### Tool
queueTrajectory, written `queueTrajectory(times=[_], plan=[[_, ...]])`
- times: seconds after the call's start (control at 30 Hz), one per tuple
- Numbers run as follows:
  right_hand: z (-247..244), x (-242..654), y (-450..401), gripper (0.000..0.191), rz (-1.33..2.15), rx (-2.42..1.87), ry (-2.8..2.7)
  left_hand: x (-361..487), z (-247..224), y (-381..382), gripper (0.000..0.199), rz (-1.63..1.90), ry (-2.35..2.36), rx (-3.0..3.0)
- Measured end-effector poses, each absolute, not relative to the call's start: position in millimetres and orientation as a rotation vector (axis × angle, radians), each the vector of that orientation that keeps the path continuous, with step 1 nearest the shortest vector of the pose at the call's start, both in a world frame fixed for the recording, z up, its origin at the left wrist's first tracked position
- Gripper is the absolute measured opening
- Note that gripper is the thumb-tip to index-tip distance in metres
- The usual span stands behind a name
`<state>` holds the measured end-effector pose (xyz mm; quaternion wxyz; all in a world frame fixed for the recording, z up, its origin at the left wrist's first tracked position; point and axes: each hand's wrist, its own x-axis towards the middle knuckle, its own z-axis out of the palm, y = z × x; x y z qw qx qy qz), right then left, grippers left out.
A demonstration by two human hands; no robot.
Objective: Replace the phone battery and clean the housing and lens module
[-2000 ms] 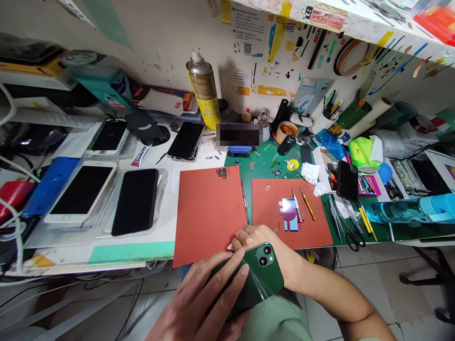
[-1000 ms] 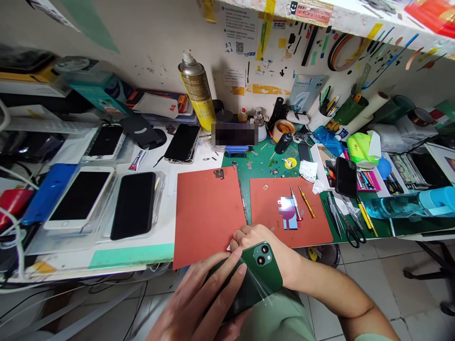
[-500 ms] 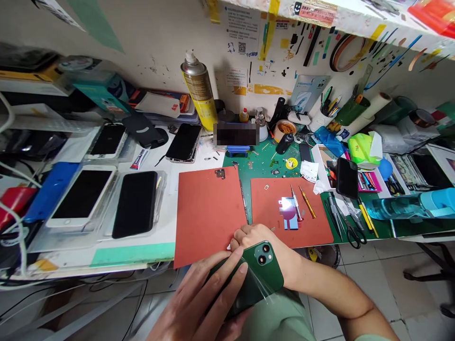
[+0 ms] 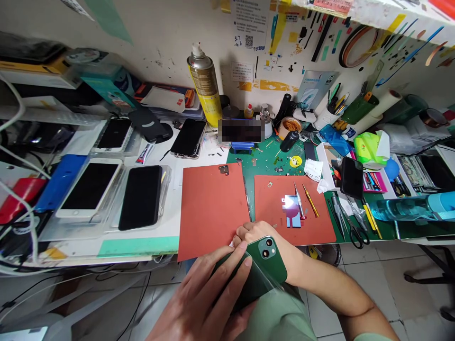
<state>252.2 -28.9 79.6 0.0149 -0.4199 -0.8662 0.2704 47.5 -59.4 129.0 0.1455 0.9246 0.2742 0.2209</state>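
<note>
My left hand [image 4: 209,289] is wrapped round a dark green smartphone [image 4: 272,270], its fingers across the back panel and the thumb underneath. The two camera lenses face up at the phone's far right corner. A clear film shows on the back, with a loose edge near the fingertips. Just beyond the phone, my right hand [image 4: 256,233] is closed, fingers curled, at the front edge of the orange-red mats. A scrap of something white peeps out by its fingers; what they hold is mostly hidden. The left orange-red mat [image 4: 209,213] lies beyond my left hand.
Two screwdrivers [image 4: 310,201] and a shiny plate [image 4: 291,211] lie on the right mat [image 4: 265,201]. Several phones, including a black one [image 4: 140,198], lie to the left. Scissors [image 4: 358,234], tweezers [image 4: 337,213] and a blue bottle [image 4: 401,208] sit on the right. A spray can [image 4: 204,85] stands behind.
The view has shifted slightly, so the bench appears a little further right. Both hands and the phone keep nearly the same pose; the film over the phone's back catches the light differently.
</note>
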Motion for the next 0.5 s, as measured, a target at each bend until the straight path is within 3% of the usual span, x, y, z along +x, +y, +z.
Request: queueTrajectory(times=[0.5], plan=[[83.2,252.6,-28.6,0.027,0.845,-1.299,-2.670,48.9,124.0,-62.1,0.038,0.701,0.809,2.677]])
